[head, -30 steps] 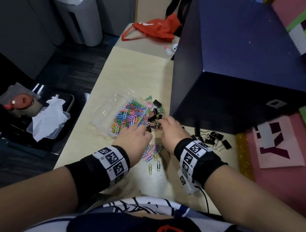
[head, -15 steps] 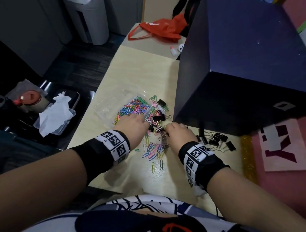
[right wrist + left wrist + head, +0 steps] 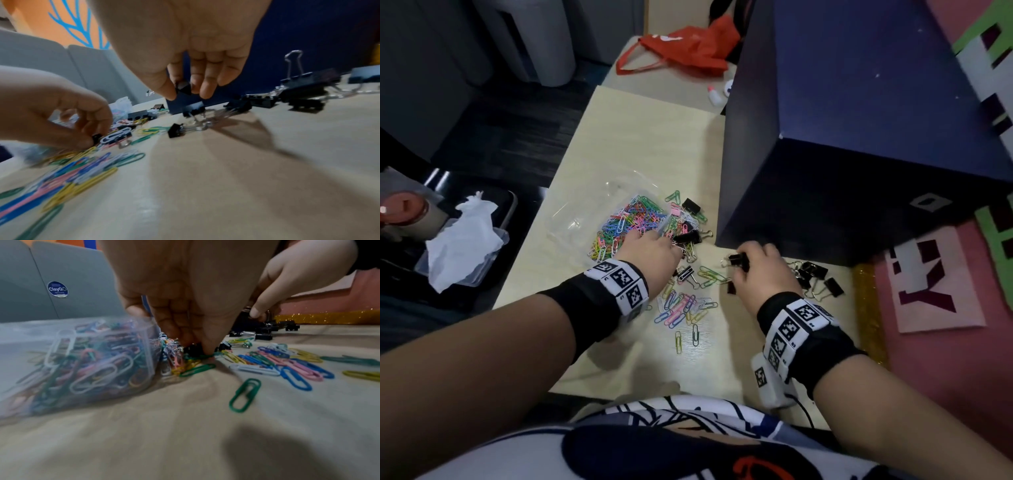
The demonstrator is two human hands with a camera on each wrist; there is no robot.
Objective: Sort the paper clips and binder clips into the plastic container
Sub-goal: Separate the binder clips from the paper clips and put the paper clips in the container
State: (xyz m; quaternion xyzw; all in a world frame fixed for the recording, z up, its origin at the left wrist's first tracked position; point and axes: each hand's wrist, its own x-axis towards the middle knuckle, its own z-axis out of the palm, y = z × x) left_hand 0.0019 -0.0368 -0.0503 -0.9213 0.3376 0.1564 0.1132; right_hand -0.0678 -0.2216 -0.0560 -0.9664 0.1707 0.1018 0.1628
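Nearest, loose coloured wire paper clips (image 3: 681,308) lie on the pale wooden table (image 3: 640,144) between both wrists. The right hand (image 3: 760,270) pinches a small black metal binder clip (image 3: 183,87) clear of the table, likely to carry it off. The left hand (image 3: 650,253) pinches into the mixed heap just beyond it, apparently picking out another clip. Further left of it lies the clear plastic container (image 3: 68,363), heaped with paper clips.

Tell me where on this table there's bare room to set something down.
Bare wood lies on the table beyond the plastic container, left of the dark blue box, and along the near edge below the loose paper clips. Between both hands it is crowded with clips.
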